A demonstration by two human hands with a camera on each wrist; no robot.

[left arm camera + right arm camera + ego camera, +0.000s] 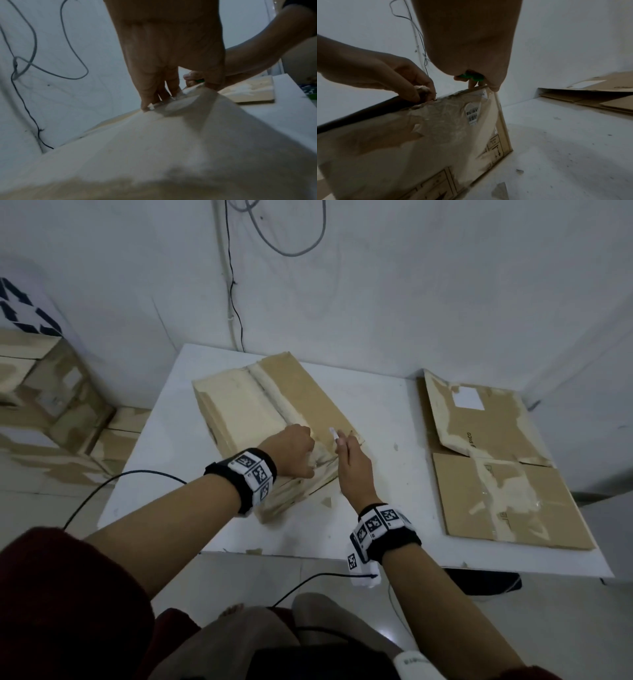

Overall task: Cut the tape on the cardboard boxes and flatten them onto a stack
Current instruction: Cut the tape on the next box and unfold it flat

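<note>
A tan cardboard box covered in pale tape lies on the white table. My left hand is curled at the box's near top edge, where its fingers pinch a whitish strip of tape. My right hand grips a green-handled cutter just right of the left hand. The cutter's white tip is at the box's top surface near the corner. The box's side carries barcode labels and wrinkled clear tape. The blade is hidden.
Flattened cardboard sheets are stacked on the table's right side. More taped boxes stand on the floor at the left. Cables hang on the wall behind, and small tape scraps lie on the table.
</note>
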